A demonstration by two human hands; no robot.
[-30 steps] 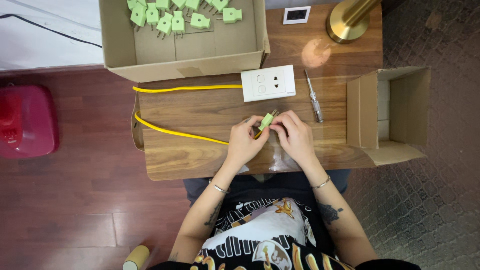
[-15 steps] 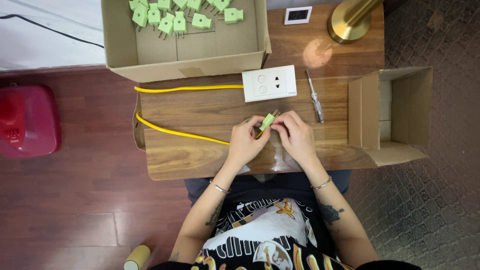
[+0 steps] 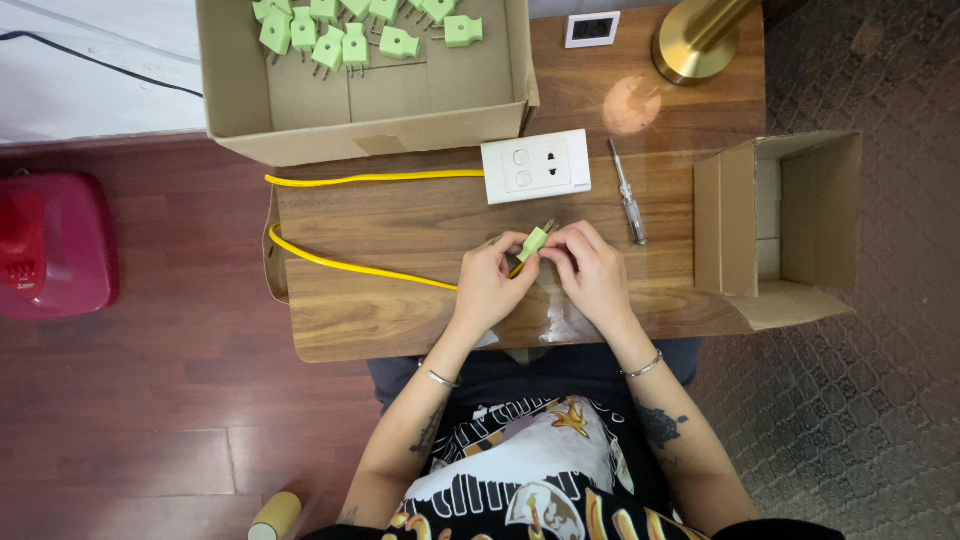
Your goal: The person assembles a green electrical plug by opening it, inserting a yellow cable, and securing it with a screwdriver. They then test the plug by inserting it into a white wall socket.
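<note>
Green plug (image 3: 533,243) pinched between left hand (image 3: 492,283) and right hand (image 3: 590,270), both grips closed on it, yellow cable (image 3: 350,265) trailing across desk (image 3: 400,225), screwdriver (image 3: 628,190) near.

Taking the white socket plate (image 3: 535,166) as landmark: bare wood lies below it to its left, crossed only by the yellow cable (image 3: 360,268). A large cardboard box (image 3: 360,125) blocks above-left, a screwdriver (image 3: 629,192) lies just right, a side-lying box (image 3: 780,225) further right, a brass lamp base (image 3: 695,45) above-right
</note>
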